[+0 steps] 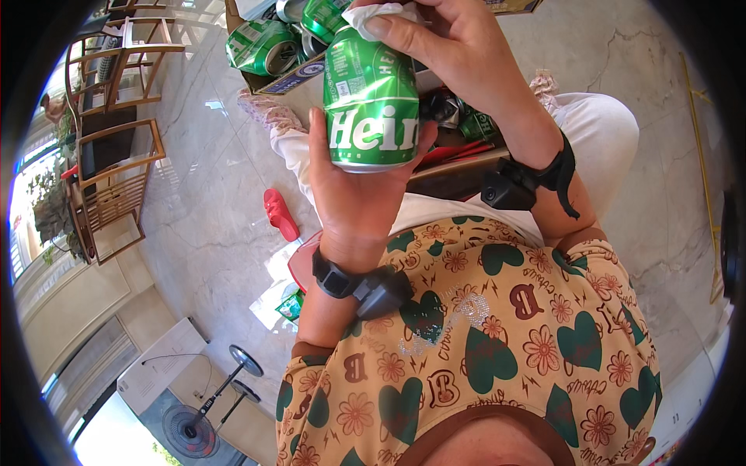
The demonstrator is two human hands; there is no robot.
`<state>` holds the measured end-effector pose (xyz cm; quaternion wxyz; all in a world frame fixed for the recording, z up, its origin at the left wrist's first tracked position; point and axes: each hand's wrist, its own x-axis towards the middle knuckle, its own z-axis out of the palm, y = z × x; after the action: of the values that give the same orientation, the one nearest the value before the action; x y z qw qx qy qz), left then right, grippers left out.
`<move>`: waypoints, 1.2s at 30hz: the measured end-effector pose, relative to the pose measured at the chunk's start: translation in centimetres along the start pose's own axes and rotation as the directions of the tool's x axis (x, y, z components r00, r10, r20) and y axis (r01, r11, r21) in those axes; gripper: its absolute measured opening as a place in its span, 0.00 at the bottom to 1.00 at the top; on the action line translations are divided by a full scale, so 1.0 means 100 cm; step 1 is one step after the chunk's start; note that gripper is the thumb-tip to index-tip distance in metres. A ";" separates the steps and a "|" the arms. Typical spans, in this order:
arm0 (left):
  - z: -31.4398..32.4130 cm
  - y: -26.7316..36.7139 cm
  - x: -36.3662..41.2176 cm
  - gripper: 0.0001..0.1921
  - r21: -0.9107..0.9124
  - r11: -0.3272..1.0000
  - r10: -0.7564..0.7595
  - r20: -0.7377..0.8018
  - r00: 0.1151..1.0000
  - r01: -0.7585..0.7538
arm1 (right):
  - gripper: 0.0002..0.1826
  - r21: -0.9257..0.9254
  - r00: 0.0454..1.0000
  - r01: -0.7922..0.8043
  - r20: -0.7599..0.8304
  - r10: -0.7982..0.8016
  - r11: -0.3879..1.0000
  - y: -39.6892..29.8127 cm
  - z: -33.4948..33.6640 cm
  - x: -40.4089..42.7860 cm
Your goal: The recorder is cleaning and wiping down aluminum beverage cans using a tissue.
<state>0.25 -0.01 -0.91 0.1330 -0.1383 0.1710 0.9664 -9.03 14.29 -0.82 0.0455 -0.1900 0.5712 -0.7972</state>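
Observation:
A dented green Heineken beer can [373, 110] stands upright in my left hand [361, 192], whose fingers wrap round its lower part. My right hand [449, 46] holds a crumpled white tissue or cloth [384, 14] against the can's upper edge. Behind the can, a cardboard box [285, 81] holds several crushed green cans [262, 46]. Between my legs, a second container [454, 166] holds more crushed cans [478, 123] and some red pieces. The can hides part of both containers.
A red slipper [281, 215] lies on the marble floor. Beside my left forearm are white plastic packaging [271, 306] and the edge of a red object [300, 262]. Wooden chairs [116, 145] stand at the left; a fan [189, 431] is at the lower left.

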 end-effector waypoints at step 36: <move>0.022 -0.005 -0.006 0.38 0.353 0.919 0.254 -0.189 0.949 -0.176 | 0.05 -0.493 0.843 0.533 0.244 -0.479 0.688 -0.013 0.014 -0.009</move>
<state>0.52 1.13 1.09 0.0261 -0.2057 0.3598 0.9097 -7.55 13.75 0.56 -0.2046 -0.3831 0.6950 -0.5731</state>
